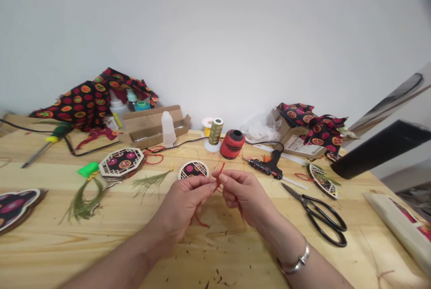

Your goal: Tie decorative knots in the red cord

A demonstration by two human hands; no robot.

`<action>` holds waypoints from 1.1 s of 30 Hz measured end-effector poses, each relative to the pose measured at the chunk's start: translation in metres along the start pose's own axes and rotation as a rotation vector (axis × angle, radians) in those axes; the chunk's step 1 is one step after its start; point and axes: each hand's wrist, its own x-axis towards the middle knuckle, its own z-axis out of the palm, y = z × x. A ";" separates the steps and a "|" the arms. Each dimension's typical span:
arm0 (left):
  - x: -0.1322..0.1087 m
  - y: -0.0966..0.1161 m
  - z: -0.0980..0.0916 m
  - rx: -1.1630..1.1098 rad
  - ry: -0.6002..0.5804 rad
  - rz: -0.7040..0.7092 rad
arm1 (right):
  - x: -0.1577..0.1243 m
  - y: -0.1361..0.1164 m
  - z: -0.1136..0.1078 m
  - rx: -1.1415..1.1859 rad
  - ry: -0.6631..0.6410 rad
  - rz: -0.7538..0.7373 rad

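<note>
Both hands meet over the middle of the table, fingertips almost touching. My left hand (188,194) pinches a red cord (202,223), whose loose end hangs below the fingers. My right hand (240,190) is closed on the same cord, and a short red tip sticks up between thumb and finger. Just behind the left fingers lies a round wooden lattice ornament (192,169) with dark patterned fabric in it, partly covered by the hand. Whether the cord is knotted is hidden by my fingers.
Black scissors (319,217) lie right of my hands, with a glue gun (269,164) behind them. A red cord spool (232,144) and gold thread cone (215,132) stand at the back. Left are an octagonal ornament (121,163), green tassels (84,197) and a screwdriver (47,143).
</note>
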 end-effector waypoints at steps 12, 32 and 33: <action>-0.006 0.004 0.003 0.027 0.019 -0.087 | 0.000 -0.002 0.003 -0.255 0.161 -0.069; -0.003 -0.001 0.001 -0.015 -0.067 -0.051 | 0.001 -0.005 0.000 -0.336 0.121 -0.095; -0.003 -0.002 0.001 -0.005 -0.063 -0.052 | 0.000 -0.005 0.000 -0.336 0.122 -0.093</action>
